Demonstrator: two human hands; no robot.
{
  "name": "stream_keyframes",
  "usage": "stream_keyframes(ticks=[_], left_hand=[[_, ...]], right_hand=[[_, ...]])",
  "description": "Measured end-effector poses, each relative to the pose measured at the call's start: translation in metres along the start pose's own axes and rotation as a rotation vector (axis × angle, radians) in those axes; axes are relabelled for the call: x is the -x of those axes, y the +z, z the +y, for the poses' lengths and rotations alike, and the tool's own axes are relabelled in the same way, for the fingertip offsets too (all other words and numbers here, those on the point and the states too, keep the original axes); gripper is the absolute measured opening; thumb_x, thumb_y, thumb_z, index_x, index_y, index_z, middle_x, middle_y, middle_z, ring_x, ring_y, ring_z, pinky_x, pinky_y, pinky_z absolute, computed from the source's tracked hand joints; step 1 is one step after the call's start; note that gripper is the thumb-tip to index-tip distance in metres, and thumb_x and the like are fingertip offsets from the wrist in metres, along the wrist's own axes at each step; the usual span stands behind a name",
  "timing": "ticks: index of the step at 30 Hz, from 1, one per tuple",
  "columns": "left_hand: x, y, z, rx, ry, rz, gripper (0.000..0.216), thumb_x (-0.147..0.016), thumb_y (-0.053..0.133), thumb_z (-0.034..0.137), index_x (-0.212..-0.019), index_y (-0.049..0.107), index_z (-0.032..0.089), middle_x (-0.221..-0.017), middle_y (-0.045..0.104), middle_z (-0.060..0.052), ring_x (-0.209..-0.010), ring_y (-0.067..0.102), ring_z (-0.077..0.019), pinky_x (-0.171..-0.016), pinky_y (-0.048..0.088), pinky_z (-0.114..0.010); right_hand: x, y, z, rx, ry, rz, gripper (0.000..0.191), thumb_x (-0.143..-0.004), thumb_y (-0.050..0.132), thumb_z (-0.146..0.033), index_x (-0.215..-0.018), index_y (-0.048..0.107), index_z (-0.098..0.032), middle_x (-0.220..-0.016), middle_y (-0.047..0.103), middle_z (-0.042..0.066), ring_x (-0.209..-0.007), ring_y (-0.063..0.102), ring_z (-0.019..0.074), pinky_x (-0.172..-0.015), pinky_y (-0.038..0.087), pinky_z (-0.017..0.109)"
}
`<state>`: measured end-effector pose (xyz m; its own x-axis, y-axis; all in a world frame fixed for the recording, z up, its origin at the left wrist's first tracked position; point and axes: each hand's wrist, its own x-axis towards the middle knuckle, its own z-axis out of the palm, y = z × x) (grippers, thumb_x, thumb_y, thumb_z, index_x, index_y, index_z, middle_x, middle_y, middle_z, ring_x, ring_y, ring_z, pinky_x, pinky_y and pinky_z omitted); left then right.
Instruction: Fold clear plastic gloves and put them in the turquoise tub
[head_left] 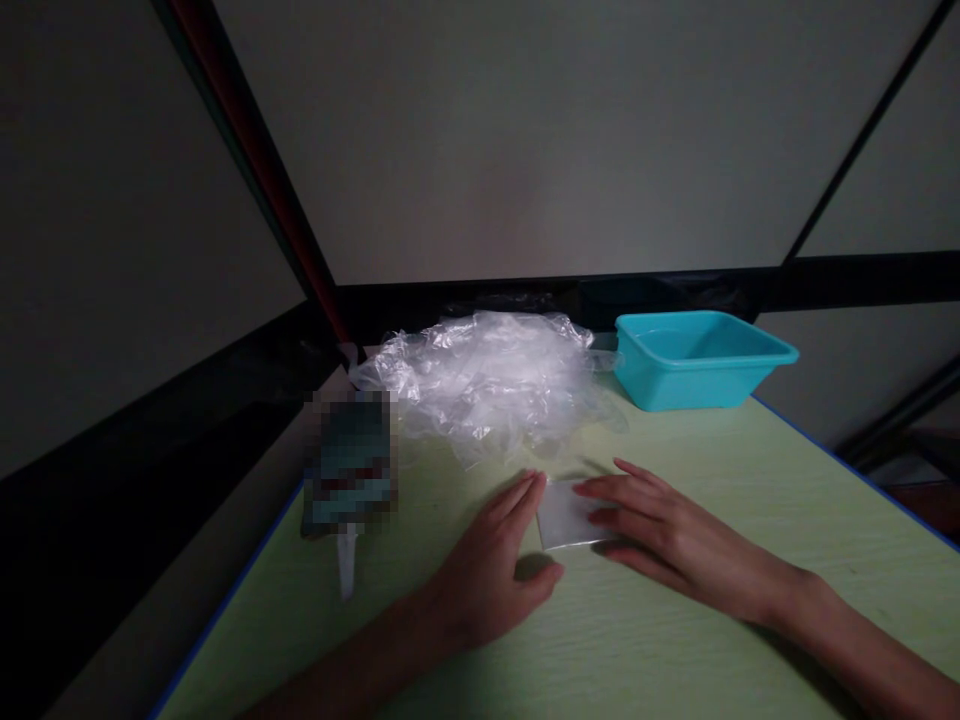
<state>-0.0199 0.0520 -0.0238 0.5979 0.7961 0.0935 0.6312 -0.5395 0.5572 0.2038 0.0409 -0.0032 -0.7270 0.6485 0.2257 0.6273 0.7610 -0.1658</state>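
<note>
A small flat square of clear plastic (564,518) lies on the pale green table (675,630). My left hand (495,570) rests flat on the table, its fingers stretched out and touching the square's left edge. My right hand (660,535) lies open too, with its fingertips pressing on the square's right side. A heap of crumpled clear plastic (487,385) sits just behind the square.
A turquoise plastic tub (701,360) stands at the back right of the table. A blurred-out packet (351,465) stands at the left edge with a white strip below it. The table's blue edge runs along left and right; grey walls and dark rails lie behind.
</note>
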Motion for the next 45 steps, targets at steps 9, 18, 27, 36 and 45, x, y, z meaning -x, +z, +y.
stream_keyframes(ticks=[9,18,27,36,45], left_hand=[[-0.001,0.002,0.000,0.017,0.014,0.056,0.061,-0.068,0.051,0.017,-0.127,0.035,0.013,-0.132,0.040,-0.010,-0.121,0.035,-0.0207,-0.102,0.030,-0.038],[-0.002,0.003,-0.002,0.049,0.050,0.135,0.053,-0.067,0.052,0.012,-0.119,0.043,0.016,-0.125,0.047,-0.008,-0.115,0.042,-0.0211,-0.098,0.034,-0.038],[-0.006,-0.002,0.006,0.400,0.013,0.288,0.011,-0.074,0.048,0.014,-0.064,0.052,0.017,-0.074,0.060,-0.002,-0.073,0.056,-0.0148,-0.070,0.043,-0.025],[-0.008,0.001,0.011,0.925,-0.237,0.178,0.016,-0.068,0.054,0.026,-0.060,0.048,0.014,-0.060,0.052,0.000,-0.058,0.049,-0.0117,-0.054,0.037,-0.021],[-0.009,0.001,0.014,0.875,-0.253,0.180,0.023,-0.070,0.053,0.032,-0.056,0.046,0.015,-0.052,0.039,0.005,-0.050,0.036,-0.0083,-0.047,0.027,-0.019]], right_hand=[[-0.002,0.003,0.004,0.087,-0.063,0.054,0.019,-0.087,0.043,-0.018,-0.092,0.062,-0.017,-0.096,0.062,0.002,-0.092,0.055,0.0154,-0.099,0.033,0.040],[-0.001,0.004,0.003,0.037,-0.094,0.107,0.020,-0.085,0.040,-0.013,-0.084,0.059,-0.018,-0.096,0.063,0.004,-0.092,0.055,0.0174,-0.099,0.029,0.045],[-0.008,0.014,-0.006,-0.942,0.423,0.343,0.017,-0.083,0.046,-0.032,-0.075,0.049,-0.018,-0.070,0.060,0.001,-0.064,0.055,0.0131,-0.055,0.042,0.024],[-0.019,0.026,-0.014,-1.355,0.578,0.418,0.039,-0.063,0.070,-0.034,-0.082,0.040,-0.020,-0.055,0.054,-0.007,-0.044,0.046,0.0059,-0.044,0.033,0.018],[-0.019,0.030,-0.020,-1.409,0.542,0.308,0.039,-0.067,0.068,-0.033,-0.089,0.038,-0.021,-0.055,0.050,-0.008,-0.045,0.046,0.0072,-0.043,0.030,0.018]])
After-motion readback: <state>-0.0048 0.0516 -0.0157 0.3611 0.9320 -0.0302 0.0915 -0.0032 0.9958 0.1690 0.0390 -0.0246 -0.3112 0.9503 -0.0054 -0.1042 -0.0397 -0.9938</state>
